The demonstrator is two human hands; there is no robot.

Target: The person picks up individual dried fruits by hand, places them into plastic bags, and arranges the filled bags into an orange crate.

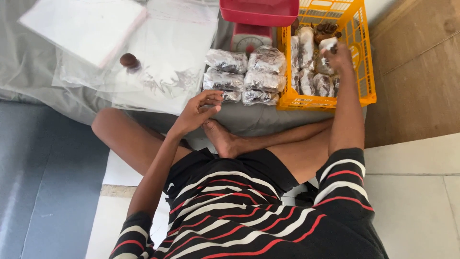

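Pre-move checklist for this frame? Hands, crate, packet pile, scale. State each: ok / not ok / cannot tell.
1. Right hand inside the yellow crate, on a small packet: ok.
2. Grip on that packet secure: cannot tell, the fingers hide it.
3. Left hand empty, fingers loosely curled, near the packet pile: ok.
4. Packet pile stacked beside the crate, nothing sliding off: ok.
5. Scale with red tray reachable behind the pile: ok; dial reading: cannot tell.
6. Empty clear bags flat, at the left: ok.

A yellow crate (364, 72), a red scale tray (258, 12), silvery clear packets (239, 72), and a black shirt (239, 211) striped white and red.
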